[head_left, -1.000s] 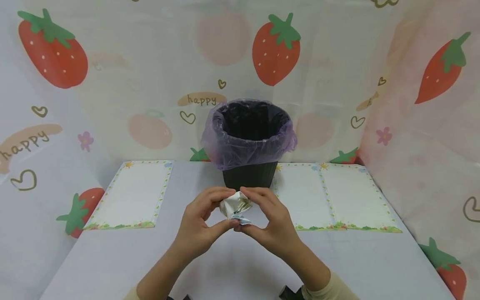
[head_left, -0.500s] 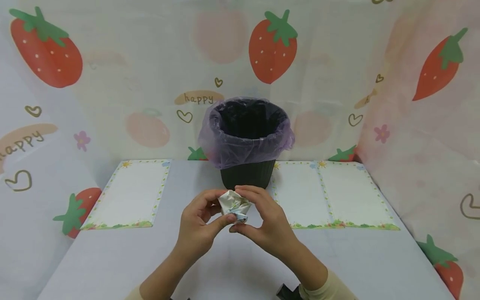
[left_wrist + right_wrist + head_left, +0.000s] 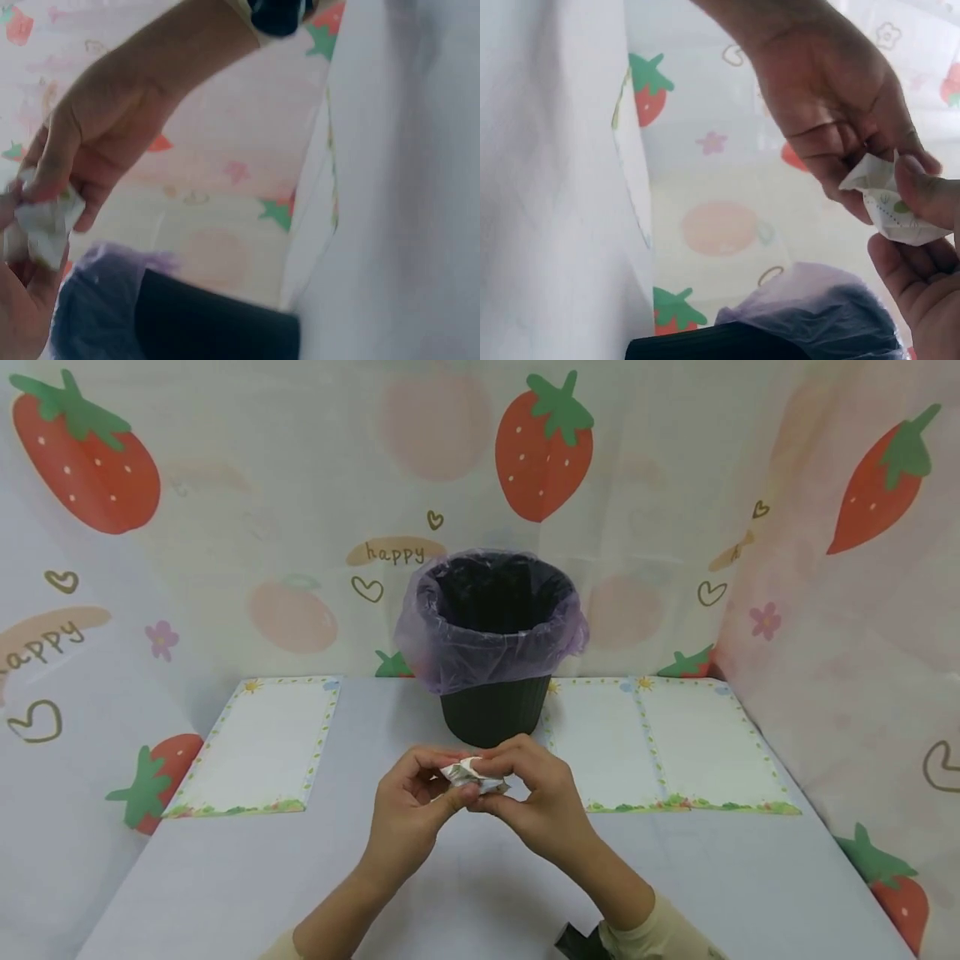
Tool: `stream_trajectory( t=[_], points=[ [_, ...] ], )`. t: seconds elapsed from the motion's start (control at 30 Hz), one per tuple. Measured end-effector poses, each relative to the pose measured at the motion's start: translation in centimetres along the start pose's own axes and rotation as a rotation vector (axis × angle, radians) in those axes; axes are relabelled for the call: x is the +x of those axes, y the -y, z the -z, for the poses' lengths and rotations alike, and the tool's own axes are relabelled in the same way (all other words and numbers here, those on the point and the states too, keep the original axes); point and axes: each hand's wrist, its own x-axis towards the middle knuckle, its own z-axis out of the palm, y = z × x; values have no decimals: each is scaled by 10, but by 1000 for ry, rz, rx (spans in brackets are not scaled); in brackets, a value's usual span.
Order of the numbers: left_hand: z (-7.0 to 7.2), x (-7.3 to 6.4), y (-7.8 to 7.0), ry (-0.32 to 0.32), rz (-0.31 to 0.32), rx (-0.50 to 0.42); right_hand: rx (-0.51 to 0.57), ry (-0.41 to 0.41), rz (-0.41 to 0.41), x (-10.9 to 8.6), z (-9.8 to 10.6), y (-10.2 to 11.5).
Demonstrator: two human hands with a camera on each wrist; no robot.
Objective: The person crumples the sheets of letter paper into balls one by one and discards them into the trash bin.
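A crumpled wad of white printed paper (image 3: 480,779) is held in the air between both hands, over the near side of the table. My left hand (image 3: 408,810) pinches it from the left with thumb and fingers. From the right, my right hand (image 3: 536,797) grips it, fingers over the top and thumb below. The right wrist view shows the folded paper (image 3: 900,206) with a dotted line and a green print. In the left wrist view the paper (image 3: 49,217) is partly covered by fingers.
Beyond the hands stands a black bin (image 3: 495,710) lined with a purple plastic bag (image 3: 487,660). One bordered white sheet (image 3: 258,747) lies left of it, and two more sheets (image 3: 712,747) lie on the right. Strawberry-printed cloth (image 3: 645,460) walls the white table (image 3: 225,877).
Both hands have squeezed the paper into a flatter, smaller wad, with the right fingers now folded over its top. The head view has shifted slightly.
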Motion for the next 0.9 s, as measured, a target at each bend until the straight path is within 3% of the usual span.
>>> stream_trajectory(
  t=[0.17, 0.27, 0.33, 0.4, 0.57, 0.7, 0.9],
  points=[
    [7, 8, -2, 172, -217, 282, 330, -7, -280, 3, 13, 2],
    [10, 11, -5, 196, -363, 418, 475, 0, -420, 4, 18, 5],
    [11, 11, -6, 175, -421, 433, 532, 18, -463, 4, 17, 6],
    [11, 11, -5, 153, -452, 383, 554, 33, -461, 3, 15, 7],
    [9, 10, 0, 108, -459, 186, 575, 39, -386, 0, 6, 7],
    [8, 8, -1, 60, -432, 105, 531, 22, -365, -2, 2, 9],
    [9, 5, -8, -28, -252, 53, 309, 38, -346, -2, 0, 14]
  ],
)
